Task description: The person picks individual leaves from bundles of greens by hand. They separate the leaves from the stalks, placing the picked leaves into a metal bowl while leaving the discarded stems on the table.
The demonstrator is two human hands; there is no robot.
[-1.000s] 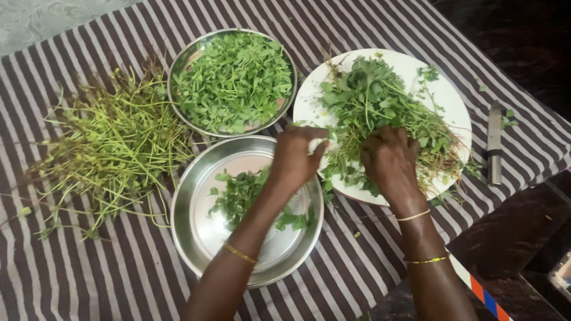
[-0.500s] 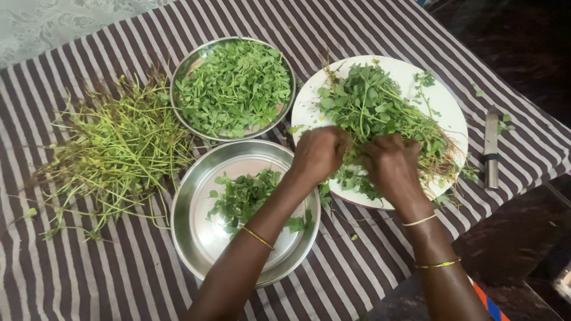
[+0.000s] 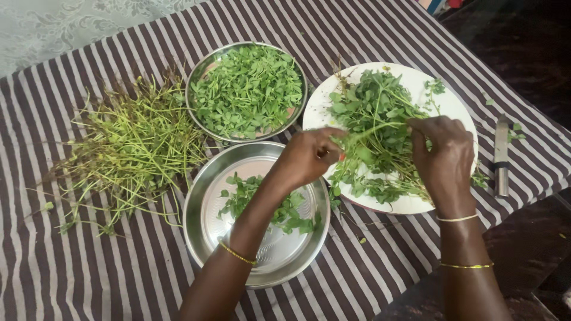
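Note:
A white plate (image 3: 458, 104) carries a heap of leafy green sprigs (image 3: 372, 110) with stems and roots. One sprig (image 3: 372, 129) is stretched between my hands above the plate. My left hand (image 3: 306, 157) pinches its left end, over the gap between the plate and the near steel bowl. My right hand (image 3: 443, 151) grips its right end over the plate. The near steel bowl (image 3: 205, 235) holds a few plucked leaves (image 3: 279, 211). The far steel bowl (image 3: 199, 74) is full of plucked leaves (image 3: 250, 89).
A pile of bare green stems (image 3: 134, 148) lies on the striped cloth (image 3: 107, 273) at the left. A knife (image 3: 501, 156) lies on the cloth right of the white plate. The table edge runs along the lower right, with dark floor beyond.
Both hands have lifted from the heap on the plate and drawn apart, pulling one sprig out between them. My right hand moved right. The view shifted slightly.

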